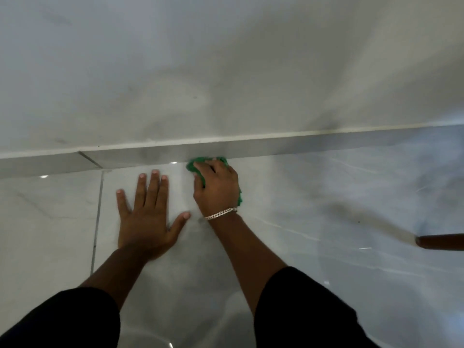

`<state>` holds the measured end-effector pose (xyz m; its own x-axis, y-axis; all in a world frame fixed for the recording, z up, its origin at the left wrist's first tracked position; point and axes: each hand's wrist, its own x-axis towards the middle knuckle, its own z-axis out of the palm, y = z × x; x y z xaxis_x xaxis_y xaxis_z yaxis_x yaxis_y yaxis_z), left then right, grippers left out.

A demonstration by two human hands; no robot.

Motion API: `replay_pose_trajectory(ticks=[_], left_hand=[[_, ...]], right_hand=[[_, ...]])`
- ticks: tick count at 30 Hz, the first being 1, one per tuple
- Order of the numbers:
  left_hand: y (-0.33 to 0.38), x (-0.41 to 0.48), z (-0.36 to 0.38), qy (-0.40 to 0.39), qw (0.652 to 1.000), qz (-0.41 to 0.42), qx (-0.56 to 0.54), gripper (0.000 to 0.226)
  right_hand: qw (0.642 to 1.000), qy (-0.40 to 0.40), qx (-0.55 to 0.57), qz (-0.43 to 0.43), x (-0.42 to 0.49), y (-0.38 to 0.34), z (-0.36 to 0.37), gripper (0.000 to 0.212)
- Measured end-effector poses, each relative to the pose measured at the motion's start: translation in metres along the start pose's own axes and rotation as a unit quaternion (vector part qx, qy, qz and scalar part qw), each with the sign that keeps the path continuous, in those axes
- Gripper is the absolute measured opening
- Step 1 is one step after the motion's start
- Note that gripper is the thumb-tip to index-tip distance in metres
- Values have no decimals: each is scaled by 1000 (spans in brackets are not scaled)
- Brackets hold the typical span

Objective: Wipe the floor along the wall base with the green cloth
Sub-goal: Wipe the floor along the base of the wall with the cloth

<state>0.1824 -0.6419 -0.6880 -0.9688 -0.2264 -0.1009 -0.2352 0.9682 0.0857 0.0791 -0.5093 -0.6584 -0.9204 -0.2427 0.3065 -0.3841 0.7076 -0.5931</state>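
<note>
Your right hand [217,188] grips the green cloth [200,164] against the skirting [301,144], frame centre; your left hand [148,217] lies flat, fingers spread, empty.

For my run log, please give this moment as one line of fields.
stage: wiping | right hand: presses cloth on floor at skirting | left hand: flat on floor, fingers spread | nearby: wooden leg

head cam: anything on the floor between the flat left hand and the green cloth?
Nothing: in the head view only bare glossy floor tile separates the left hand from the green cloth under the right hand.
</note>
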Motion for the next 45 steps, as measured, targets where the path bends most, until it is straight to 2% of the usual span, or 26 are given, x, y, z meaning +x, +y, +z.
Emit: replay_pose_trajectory(ticks=[1,3,5,7,10,13,16,20,22,24,28,31,35,38,41,43,45], left_hand=[[0,-1,-1,-3,1000,-2,0,93],[1,-1,-3,-9,1000,-3,-1,93],[2,-1,-4,-14,1000,-1,0,92],[1,-1,-3,-12,1000,2,0,93],[2,1,-3,-15,1000,7,1,93],[2,1,-6,-17,1000,4,-4,93],[1,2,-5,-20,1000,11,-11,90],[1,-1,-12,-38,999,9,-13,88],[1,0,-13,-34,999,10,-20,88],[0,2,-13,-39,999,9,-24,88],[2,3,-13,-45,999,4,-23,89],[3,4,-14,-50,999,-2,-18,90],[4,1,-10,-43,999,4,-13,89],[-1,3,3,-13,1000,4,-17,89],[-2,3,3,-18,1000,-4,-15,88],[5,6,-9,-37,998,-41,-38,83],[22,10,-28,-75,981,-110,-142,70]], right_hand=[[999,-11,-26,-22,3,11,-8,26],[997,3,-71,-12,12,43,-33,27],[991,23,-125,33,21,80,-62,26],[980,8,-177,85,25,105,-83,26],[960,-4,-225,164,27,90,-71,28],[971,-61,-208,97,21,26,-25,27],[980,-76,-181,40,11,-21,10,22],[978,-109,-161,-72,23,8,-17,23],[981,-84,-169,-42,32,48,-46,24],[977,-62,-199,42,40,84,-72,23],[951,-59,-229,201,50,92,-85,26],[950,-66,-215,214,46,68,-71,26],[971,-118,-175,107,31,13,-35,27],[974,-146,-160,63,22,-22,-7,26],[973,-160,-163,42,30,-19,-12,23],[979,-178,-87,58,33,-15,-28,22],[982,-168,27,82,23,-21,-48,21]])
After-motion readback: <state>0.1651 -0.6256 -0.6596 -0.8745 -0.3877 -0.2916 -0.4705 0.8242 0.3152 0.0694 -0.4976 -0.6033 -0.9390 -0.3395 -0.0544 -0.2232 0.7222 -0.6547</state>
